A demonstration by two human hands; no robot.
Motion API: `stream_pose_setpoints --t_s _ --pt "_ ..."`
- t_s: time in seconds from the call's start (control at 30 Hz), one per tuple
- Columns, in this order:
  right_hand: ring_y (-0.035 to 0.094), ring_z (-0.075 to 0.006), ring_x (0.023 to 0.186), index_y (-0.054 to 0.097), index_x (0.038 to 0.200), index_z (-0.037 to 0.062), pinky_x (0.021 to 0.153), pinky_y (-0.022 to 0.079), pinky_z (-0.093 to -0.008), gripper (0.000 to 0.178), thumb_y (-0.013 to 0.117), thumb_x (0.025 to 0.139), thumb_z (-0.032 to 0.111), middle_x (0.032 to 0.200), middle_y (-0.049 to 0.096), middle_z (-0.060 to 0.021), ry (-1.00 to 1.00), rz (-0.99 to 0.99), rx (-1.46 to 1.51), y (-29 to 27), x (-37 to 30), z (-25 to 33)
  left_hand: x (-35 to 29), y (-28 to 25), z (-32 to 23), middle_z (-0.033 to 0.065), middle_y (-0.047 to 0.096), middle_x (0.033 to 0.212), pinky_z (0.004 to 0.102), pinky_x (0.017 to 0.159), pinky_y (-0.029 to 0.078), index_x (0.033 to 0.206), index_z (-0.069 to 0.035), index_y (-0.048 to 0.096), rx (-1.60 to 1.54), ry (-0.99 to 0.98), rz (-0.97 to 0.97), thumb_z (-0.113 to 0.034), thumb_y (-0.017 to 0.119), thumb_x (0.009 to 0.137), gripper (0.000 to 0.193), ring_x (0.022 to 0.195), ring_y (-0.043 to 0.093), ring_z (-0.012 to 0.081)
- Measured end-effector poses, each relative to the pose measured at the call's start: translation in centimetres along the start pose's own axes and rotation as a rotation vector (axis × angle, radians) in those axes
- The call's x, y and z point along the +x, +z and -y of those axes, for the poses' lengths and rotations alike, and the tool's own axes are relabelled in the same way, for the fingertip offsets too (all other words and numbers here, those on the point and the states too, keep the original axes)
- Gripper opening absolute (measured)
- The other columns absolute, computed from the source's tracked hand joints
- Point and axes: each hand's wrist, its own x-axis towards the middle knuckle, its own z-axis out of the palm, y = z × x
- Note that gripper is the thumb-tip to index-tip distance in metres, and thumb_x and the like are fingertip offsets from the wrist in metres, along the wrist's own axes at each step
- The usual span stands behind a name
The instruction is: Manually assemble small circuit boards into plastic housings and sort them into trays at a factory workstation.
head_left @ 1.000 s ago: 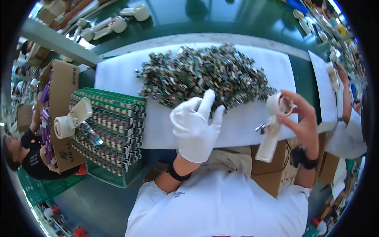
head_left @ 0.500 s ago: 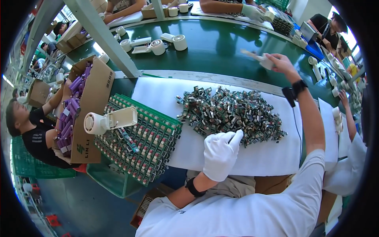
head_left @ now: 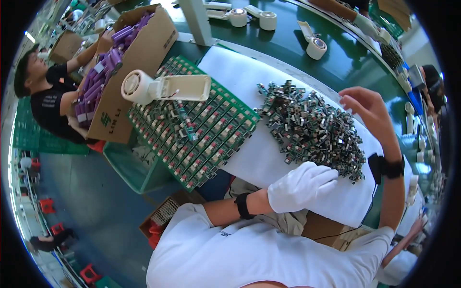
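My left hand, in a white glove, hovers at the near edge of a heap of small circuit boards. Its fingers are loosely stretched out and nothing shows in them. Bare and with fingers apart, my right hand is over the heap's far right side, holding nothing visible. A white handheld fan with its handle casing opened lies on the green belt beyond. Another white fan, its hollow handle facing up, rests on green panels of circuit boards at the left.
A cardboard box of purple battery cells stands at the left, with a co-worker behind it. More fans lie on the green belt. A metal post rises by the belt. A green bin sits below the panels.
My right hand has let go of the white fan on the belt and drawn back toward the heap. The left hand's fingers have loosened from a closed pose. The view has turned.
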Motion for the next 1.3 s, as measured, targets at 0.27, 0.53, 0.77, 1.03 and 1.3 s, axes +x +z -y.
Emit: stream_pose_setpoints --t_s 0.27,0.53,0.77,1.03,1.3 --pt "0.065 -0.0103 0.079 0.068 0.121 0.0006 0.071 0.053 -0.0263 0.033 0.065 0.102 0.027 0.099 0.073 -0.0073 -0.347 0.173 -0.108 10.4 3.6 12.9 -0.8 0.5 -0.4 0.0117 0.064 0.116 0.0338 0.078 0.05 0.112 -0.002 0.06 0.007 0.152 0.183 -0.012 0.065 0.082 0.032 0.092 0.062 0.0239" --pt "0.06 -0.0144 0.067 0.073 0.099 0.0001 0.061 0.049 -0.0333 0.04 0.062 0.099 0.039 0.076 0.068 -0.0067 -0.485 0.451 -0.133 16.6 11.4 14.1 -0.3 1.4 -0.6 0.0109 0.063 0.1 0.033 0.074 0.047 0.099 -0.002 0.061 -0.019 0.238 0.513 -0.015 0.058 0.083 0.021 0.083 0.06 0.0225" --pt "0.058 -0.0139 0.072 0.07 0.098 -0.0036 0.067 0.047 -0.0331 0.034 0.058 0.098 0.028 0.077 0.064 -0.0067 -0.25 0.409 0.137 12.2 3.3 13.1 -1.2 0.3 -0.1 0.0129 0.063 0.117 0.037 0.089 0.049 0.116 -0.001 0.063 -0.254 0.14 0.464 -0.006 0.06 0.081 0.035 0.109 0.061 0.0293" --pt "0.039 0.001 0.064 0.064 0.1 0.004 0.054 0.027 -0.019 0.02 0.063 0.101 0.023 0.076 0.051 0.0077 0.306 -0.327 0.435 4.7 -19.4 4.9 1.3 -0.6 -1.3 0.011 0.062 0.122 0.0362 0.097 0.048 0.119 -0.003 0.064 0.116 0.049 0.81 -0.002 0.058 0.081 0.038 0.12 0.057 0.0296" --pt "0.039 0.0007 0.061 0.064 0.097 0.004 0.053 0.028 -0.0186 0.018 0.063 0.099 0.022 0.071 0.049 0.0095 0.759 -1.075 0.397 15.5 -29.7 -1.0 2.2 1.5 -2.4 0.0083 0.071 0.106 0.0353 0.081 0.055 0.119 -0.008 0.068 -0.359 -0.086 0.565 -0.002 0.072 0.083 0.036 0.094 0.069 0.0267"
